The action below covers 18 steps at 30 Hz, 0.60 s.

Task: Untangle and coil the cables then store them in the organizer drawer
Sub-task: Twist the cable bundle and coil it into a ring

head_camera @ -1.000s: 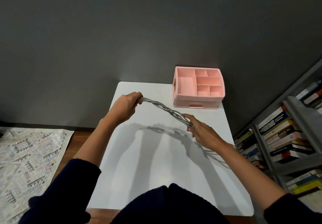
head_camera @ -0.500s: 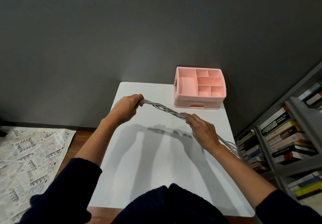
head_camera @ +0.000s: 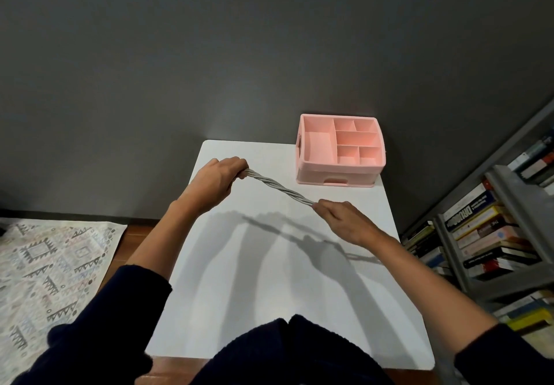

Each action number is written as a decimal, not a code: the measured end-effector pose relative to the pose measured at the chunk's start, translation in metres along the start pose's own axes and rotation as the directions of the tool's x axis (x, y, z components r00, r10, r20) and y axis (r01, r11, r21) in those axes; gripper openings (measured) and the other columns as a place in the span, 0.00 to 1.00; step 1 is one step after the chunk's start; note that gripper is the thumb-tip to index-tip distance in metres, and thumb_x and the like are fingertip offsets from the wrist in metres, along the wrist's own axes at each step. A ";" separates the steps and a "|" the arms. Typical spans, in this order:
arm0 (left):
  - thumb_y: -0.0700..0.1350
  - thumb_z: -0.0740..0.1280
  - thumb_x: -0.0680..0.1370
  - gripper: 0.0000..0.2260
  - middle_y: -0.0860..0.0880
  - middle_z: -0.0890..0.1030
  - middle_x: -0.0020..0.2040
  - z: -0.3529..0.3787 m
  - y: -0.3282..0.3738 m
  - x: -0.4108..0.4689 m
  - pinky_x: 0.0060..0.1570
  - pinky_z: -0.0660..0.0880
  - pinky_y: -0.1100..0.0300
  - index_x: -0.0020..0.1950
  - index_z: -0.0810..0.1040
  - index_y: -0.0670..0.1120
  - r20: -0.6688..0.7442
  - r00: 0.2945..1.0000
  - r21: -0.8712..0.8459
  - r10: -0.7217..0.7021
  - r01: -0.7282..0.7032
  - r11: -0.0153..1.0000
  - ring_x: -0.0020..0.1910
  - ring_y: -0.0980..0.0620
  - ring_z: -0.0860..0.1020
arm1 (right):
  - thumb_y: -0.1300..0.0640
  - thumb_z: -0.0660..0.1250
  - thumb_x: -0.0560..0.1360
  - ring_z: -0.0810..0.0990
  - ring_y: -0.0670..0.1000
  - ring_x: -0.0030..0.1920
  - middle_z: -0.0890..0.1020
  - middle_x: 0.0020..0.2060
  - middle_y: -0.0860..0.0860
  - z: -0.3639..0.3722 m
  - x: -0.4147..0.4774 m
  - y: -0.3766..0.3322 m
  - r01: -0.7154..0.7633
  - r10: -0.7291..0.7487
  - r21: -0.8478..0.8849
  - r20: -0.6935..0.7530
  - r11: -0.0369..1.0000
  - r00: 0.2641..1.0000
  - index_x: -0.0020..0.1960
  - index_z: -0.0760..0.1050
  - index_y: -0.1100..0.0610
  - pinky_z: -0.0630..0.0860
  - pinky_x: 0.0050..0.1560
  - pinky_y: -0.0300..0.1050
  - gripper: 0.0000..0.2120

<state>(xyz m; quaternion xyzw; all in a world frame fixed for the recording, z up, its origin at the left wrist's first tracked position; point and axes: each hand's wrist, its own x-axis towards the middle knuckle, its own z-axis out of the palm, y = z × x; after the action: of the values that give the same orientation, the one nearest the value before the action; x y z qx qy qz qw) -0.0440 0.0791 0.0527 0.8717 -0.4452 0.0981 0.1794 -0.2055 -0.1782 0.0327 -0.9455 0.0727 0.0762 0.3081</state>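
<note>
Item: grey cables (head_camera: 280,190), several strands twisted together into one rope-like length, held taut in the air above the white table (head_camera: 269,279). Long axis: diagonal, high at the far left, lower at the near right. Left hand (head_camera: 214,182): fist closed around the upper end of the twist. Right hand (head_camera: 344,220): fingers pinched shut on the lower end; any slack beyond it is hidden behind the hand and forearm. Both hands are on the bundle, one at each end, so neither is nearer; the span between them is the part to be worked. Judgement: untwisting is the step in hand, coiling and storing not yet begun; the twist probably loosens by counter-rotating one end along that diagonal. Destination: pink organizer (head_camera: 340,151) at the far right corner of the table, drawer front facing the person and apparently closed, beyond the cable's midpoint, nearer the right hand. Adjacent: bookshelf (head_camera: 491,234) to the right, patterned rug (head_camera: 51,258) to the left.
</note>
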 end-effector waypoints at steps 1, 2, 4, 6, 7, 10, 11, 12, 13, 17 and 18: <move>0.26 0.57 0.73 0.14 0.49 0.74 0.39 -0.001 -0.001 0.001 0.36 0.61 0.58 0.46 0.72 0.44 -0.016 0.999 0.045 0.030 -0.030 0.999 0.34 0.47 0.66 | 0.38 0.52 0.80 0.64 0.51 0.32 0.66 0.28 0.48 -0.004 0.002 -0.002 -0.052 0.045 0.112 0.068 0.992 0.997 0.35 0.61 0.54 0.62 0.37 0.47 0.23; 0.26 0.58 0.72 0.14 0.49 0.74 0.40 -0.001 -0.003 0.002 0.37 0.61 0.58 0.46 0.71 0.45 -0.033 0.998 0.081 0.048 -0.045 0.996 0.34 0.48 0.67 | 0.37 0.53 0.79 0.61 0.49 0.31 0.63 0.27 0.47 -0.008 0.004 -0.002 -0.095 0.071 0.190 0.130 0.977 0.989 0.34 0.59 0.53 0.60 0.36 0.46 0.24; 0.26 0.59 0.72 0.15 0.49 0.74 0.40 -0.002 -0.005 0.004 0.37 0.58 0.58 0.46 0.70 0.46 -0.060 0.996 0.123 0.064 -0.056 0.991 0.34 0.49 0.66 | 0.35 0.56 0.77 0.58 0.48 0.30 0.61 0.28 0.47 -0.014 0.004 0.001 -0.130 0.072 0.265 0.219 0.955 0.973 0.34 0.60 0.53 0.57 0.35 0.44 0.25; 0.26 0.59 0.72 0.14 0.49 0.73 0.39 -0.001 -0.005 0.005 0.37 0.57 0.58 0.46 0.70 0.46 -0.070 0.995 0.142 0.076 -0.066 0.988 0.34 0.49 0.67 | 0.37 0.59 0.77 0.59 0.47 0.31 0.64 0.29 0.47 -0.017 0.002 0.010 -0.144 0.057 0.349 0.248 0.926 0.967 0.41 0.65 0.54 0.57 0.32 0.42 0.20; 0.27 0.59 0.73 0.14 0.49 0.73 0.39 0.000 -0.006 0.005 0.37 0.58 0.58 0.46 0.70 0.46 -0.075 0.994 0.148 0.078 -0.067 0.987 0.35 0.48 0.68 | 0.40 0.61 0.77 0.61 0.46 0.31 0.66 0.29 0.46 -0.018 0.001 0.014 -0.147 0.040 0.406 0.259 0.902 0.965 0.47 0.68 0.52 0.58 0.31 0.40 0.15; 0.28 0.58 0.74 0.13 0.49 0.74 0.39 0.003 -0.011 0.001 0.37 0.60 0.58 0.46 0.70 0.46 -0.075 0.996 0.149 0.045 -0.033 0.988 0.35 0.47 0.70 | 0.52 0.63 0.80 0.66 0.44 0.34 0.74 0.34 0.43 -0.019 -0.005 0.019 -0.078 -0.059 0.460 0.276 0.885 0.959 0.55 0.66 0.53 0.63 0.34 0.37 0.08; 0.28 0.58 0.74 0.13 0.49 0.74 0.39 0.003 -0.015 0.000 0.37 0.59 0.58 0.46 0.70 0.45 -0.077 0.997 0.151 0.028 -0.016 0.988 0.35 0.46 0.71 | 0.54 0.62 0.80 0.67 0.43 0.34 0.75 0.36 0.44 -0.019 -0.006 0.020 -0.041 -0.070 0.422 0.244 0.906 0.967 0.54 0.67 0.53 0.64 0.35 0.37 0.06; 0.28 0.58 0.74 0.12 0.49 0.74 0.39 0.003 -0.019 -0.001 0.37 0.58 0.58 0.46 0.70 0.45 -0.082 0.997 0.156 0.010 0.003 0.988 0.35 0.45 0.72 | 0.55 0.61 0.80 0.68 0.42 0.34 0.75 0.37 0.45 -0.019 -0.007 0.020 0.003 -0.075 0.370 0.180 0.929 0.981 0.53 0.68 0.51 0.65 0.36 0.37 0.03; 0.28 0.58 0.74 0.12 0.48 0.74 0.39 0.001 -0.024 -0.001 0.37 0.58 0.58 0.46 0.70 0.45 -0.087 0.996 0.161 -0.010 0.024 0.987 0.36 0.44 0.73 | 0.54 0.61 0.81 0.69 0.41 0.33 0.75 0.37 0.46 -0.018 -0.008 0.021 0.043 -0.075 0.306 0.094 0.951 0.993 0.52 0.68 0.47 0.67 0.37 0.38 0.02; 0.30 0.58 0.76 0.09 0.47 0.74 0.39 -0.014 -0.040 -0.001 0.37 0.58 0.57 0.45 0.70 0.45 -0.125 0.990 0.179 -0.061 0.083 0.980 0.36 0.41 0.74 | 0.46 0.55 0.82 0.72 0.50 0.31 0.73 0.30 0.44 -0.006 -0.019 0.041 0.022 -0.024 -0.012 -0.180 1.000 0.983 0.57 0.64 0.48 0.67 0.35 0.47 0.08; 0.30 0.59 0.76 0.09 0.46 0.74 0.39 -0.017 -0.042 0.000 0.37 0.59 0.56 0.45 0.71 0.44 -0.131 0.989 0.186 -0.067 0.091 0.978 0.36 0.41 0.74 | 0.46 0.54 0.81 0.72 0.52 0.30 0.72 0.28 0.45 -0.002 -0.022 0.048 0.006 -0.015 -0.040 -0.219 0.999 0.976 0.57 0.63 0.50 0.66 0.34 0.48 0.09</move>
<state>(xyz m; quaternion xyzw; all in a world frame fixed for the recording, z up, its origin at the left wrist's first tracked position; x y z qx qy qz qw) -0.0101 0.1088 0.0587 0.8943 -0.3866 0.1872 0.1256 -0.2358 -0.2160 0.0114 -0.9544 0.0996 -0.0286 0.2799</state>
